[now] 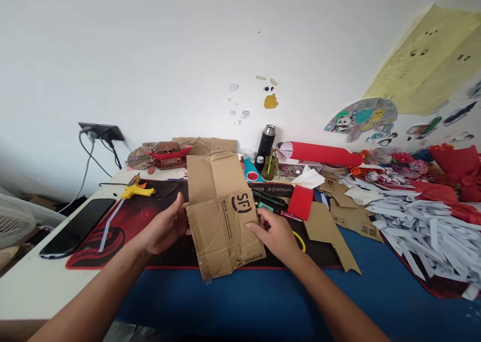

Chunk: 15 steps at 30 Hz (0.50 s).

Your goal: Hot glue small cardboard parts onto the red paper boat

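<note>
A folded piece of brown cardboard [225, 232] with SF Express print is held up over the dark desk mat [165, 259]; its upper flap leans back. My right hand [276, 232] pinches its right edge, thumb on the printed face and fingers behind. At the left edge is my left hand [165, 227], thumb raised apart from the cardboard. Its fingertips reach the edge and are partly hidden behind it. A yellow glue gun [137, 189] lies left of the cardboard, with a pale strip [108, 227] below it.
A black phone [78, 227] lies at the left. Red paper [301, 202], a cardboard offcut [326, 232] and a yellow ring [299, 241] lie right of my hand. White paper strips [421, 227] pile up far right. A black flask [266, 141] and red roll [323, 152] stand behind.
</note>
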Motion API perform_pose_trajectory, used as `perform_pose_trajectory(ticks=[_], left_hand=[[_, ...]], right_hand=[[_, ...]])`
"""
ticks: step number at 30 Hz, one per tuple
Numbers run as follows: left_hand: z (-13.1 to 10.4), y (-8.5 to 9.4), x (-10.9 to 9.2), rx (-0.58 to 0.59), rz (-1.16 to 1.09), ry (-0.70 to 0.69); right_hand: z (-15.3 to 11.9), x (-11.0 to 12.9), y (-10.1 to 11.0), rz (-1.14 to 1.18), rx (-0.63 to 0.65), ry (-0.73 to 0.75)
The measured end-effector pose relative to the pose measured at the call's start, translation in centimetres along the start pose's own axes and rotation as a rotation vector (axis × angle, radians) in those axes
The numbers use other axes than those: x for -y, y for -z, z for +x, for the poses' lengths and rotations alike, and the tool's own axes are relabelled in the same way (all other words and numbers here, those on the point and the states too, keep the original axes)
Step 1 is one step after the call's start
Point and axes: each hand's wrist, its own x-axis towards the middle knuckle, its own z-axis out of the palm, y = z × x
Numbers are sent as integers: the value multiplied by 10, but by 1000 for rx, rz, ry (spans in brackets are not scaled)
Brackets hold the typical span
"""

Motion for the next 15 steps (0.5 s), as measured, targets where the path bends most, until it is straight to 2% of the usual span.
perform_pose_trajectory(ticks=[3,8,12,15], left_hand=[[5,4,-14,-105,28,25],[10,4,-25,-208,139,-2],[4,-4,-36,-172,335,-96],[-2,-13,-45,-145,473,-141]], right_hand=[[-1,0,-1,-9,3,15],[-1,-2,-5,34,9,9],[1,-1,-4,171,-49,-15],[5,5,-2,255,-44,-23]])
